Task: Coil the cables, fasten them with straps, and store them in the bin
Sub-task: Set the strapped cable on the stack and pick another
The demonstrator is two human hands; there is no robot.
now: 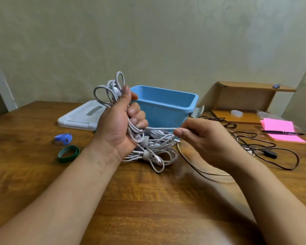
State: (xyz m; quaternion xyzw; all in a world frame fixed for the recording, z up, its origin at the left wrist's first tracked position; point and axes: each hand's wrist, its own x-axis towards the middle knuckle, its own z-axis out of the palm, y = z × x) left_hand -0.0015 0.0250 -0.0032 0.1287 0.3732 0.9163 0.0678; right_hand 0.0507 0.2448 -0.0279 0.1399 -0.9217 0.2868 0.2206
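Observation:
My left hand (120, 121) grips a bundle of white cables (154, 147), with loops sticking up above the fist and the rest hanging down onto the wooden table (148, 200). My right hand (205, 137) pinches one white strand that runs taut from the left fist. Behind both hands stands the blue bin (166, 103), open at the top. A blue strap (64, 137) and a green strap (68, 153) lie on the table to the left. A thin brownish cable (193, 167) passes under my right forearm.
The bin's white lid (79, 115) lies at the back left. Tangled black cables (265, 147) spread over the right side. Pink sticky notes (283, 131) with a black pen (283, 133) sit at the far right, in front of a wooden shelf (244, 101).

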